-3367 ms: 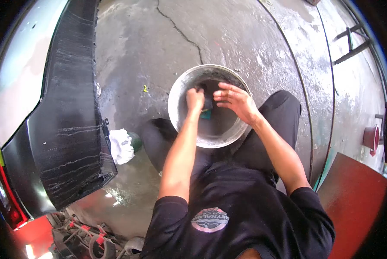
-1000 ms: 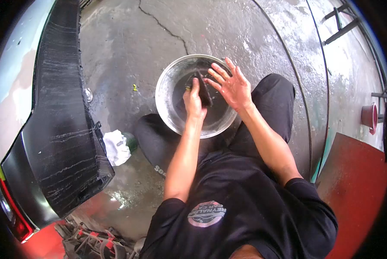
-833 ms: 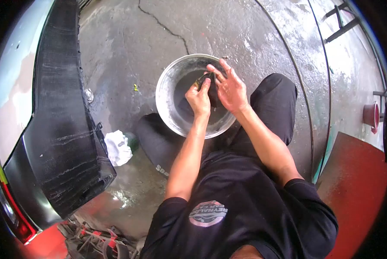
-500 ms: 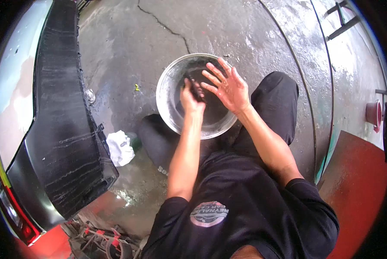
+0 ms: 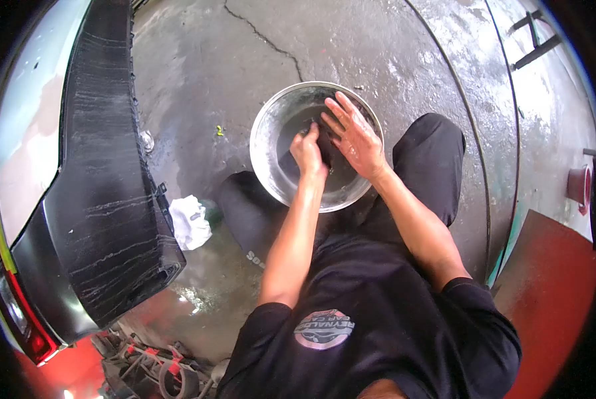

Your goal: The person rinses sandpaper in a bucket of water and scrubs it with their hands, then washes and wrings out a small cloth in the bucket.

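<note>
A round metal basin (image 5: 266, 138) with dark water in it stands on the floor between my knees. Over it, my left hand (image 5: 307, 151) is closed around a small dark, flat-looking piece (image 5: 325, 147), mostly hidden by the fingers and palm; I cannot tell its kind. Facing it is my right hand (image 5: 359, 141), wet and open, fingers stretched out toward the far rim. The palm of the right hand is turned toward the left hand and holds nothing. Both wrists cross above the near part of the basin.
A black car bumper (image 5: 102, 166) runs along the left, with a crumpled white cloth or bag (image 5: 190, 223) beside it. A dark hose (image 5: 467, 110) crosses the wet concrete floor on the right. A red panel (image 5: 544, 292) and a small reddish bucket (image 5: 578, 185) are farther right.
My left hand has turned and shifted right, covering more of the dark piece. The right hand has tilted more upright, and the two hands are closer together.
</note>
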`<state>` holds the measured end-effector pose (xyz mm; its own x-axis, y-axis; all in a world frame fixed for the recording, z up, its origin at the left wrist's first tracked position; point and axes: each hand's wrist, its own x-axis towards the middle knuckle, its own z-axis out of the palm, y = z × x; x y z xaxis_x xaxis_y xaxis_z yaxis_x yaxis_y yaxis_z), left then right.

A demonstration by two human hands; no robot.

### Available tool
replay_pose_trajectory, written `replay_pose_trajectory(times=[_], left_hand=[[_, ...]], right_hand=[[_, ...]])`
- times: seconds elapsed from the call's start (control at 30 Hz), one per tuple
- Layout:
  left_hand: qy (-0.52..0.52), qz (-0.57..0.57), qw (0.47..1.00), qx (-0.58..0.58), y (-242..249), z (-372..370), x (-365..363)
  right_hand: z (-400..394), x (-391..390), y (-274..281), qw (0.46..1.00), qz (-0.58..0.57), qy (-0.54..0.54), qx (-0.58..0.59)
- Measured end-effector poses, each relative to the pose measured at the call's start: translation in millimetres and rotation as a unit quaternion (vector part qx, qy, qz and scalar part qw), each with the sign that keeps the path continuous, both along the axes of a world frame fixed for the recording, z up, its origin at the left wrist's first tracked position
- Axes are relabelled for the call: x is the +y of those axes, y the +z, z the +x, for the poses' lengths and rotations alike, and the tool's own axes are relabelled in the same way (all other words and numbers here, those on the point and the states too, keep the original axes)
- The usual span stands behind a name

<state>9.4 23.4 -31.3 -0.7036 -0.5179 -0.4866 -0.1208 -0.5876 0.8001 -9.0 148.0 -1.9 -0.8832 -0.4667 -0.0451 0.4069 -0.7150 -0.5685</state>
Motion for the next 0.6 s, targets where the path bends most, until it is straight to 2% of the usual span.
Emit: replay_pose_trajectory(times=[0.03,0.1,0.13,0.17,0.27,0.37,0.4,0.43,0.47,0.5,0.57,0.6], left_hand=[[0.03,0.032,0.998,-0.04,-3.9,-3.4,-8.7],[-0.015,0.054,0.997,-0.057,-6.3,1.1,-30.6],[-0.048,0.048,0.997,-0.03,10.2,5.4,-28.3],[-0.076,-0.002,0.997,-0.012,11.0,9.7,-22.9],[-0.129,-0.183,0.974,0.021,26.1,15.3,10.9],[-0.126,-0.287,0.949,0.029,15.8,13.8,16.2],[-0.124,-0.263,0.956,0.042,12.9,13.4,18.2],[-0.121,-0.238,0.962,0.053,8.5,14.9,19.5],[-0.117,-0.214,0.967,0.067,4.8,14.3,18.9],[-0.152,-0.343,0.917,0.139,-0.9,14.9,12.9],[-0.106,-0.173,0.972,0.114,-12.9,16.6,1.9],[-0.096,-0.189,0.974,0.078,1.3,13.5,1.8]], right_hand=[[1.8,2.4,4.6,1.0,0.0,0.001,-0.014],[-2.2,5.2,-3.4,1.0,0.008,-0.011,0.02],[-2.5,3.2,-1.5,0.999,0.029,-0.021,0.017],[2.0,2.0,-1.5,0.998,0.049,-0.03,0.009],[1.7,-2.5,-5.8,0.986,0.127,-0.055,0.098],[4.3,-5.6,-6.5,0.968,0.175,-0.064,0.169],[7.6,-3.9,-4.2,0.958,0.2,-0.053,0.2],[13.8,-1.6,-2.7,0.947,0.224,-0.04,0.227],[16.1,1.3,-2.3,0.909,0.288,-0.015,0.3],[18.5,0.6,1.8,0.878,0.336,-0.008,0.34],[20.9,-1.0,10.5,0.827,0.358,0.001,0.434],[21.4,-3.4,9.1,0.81,0.351,0.009,0.471]])
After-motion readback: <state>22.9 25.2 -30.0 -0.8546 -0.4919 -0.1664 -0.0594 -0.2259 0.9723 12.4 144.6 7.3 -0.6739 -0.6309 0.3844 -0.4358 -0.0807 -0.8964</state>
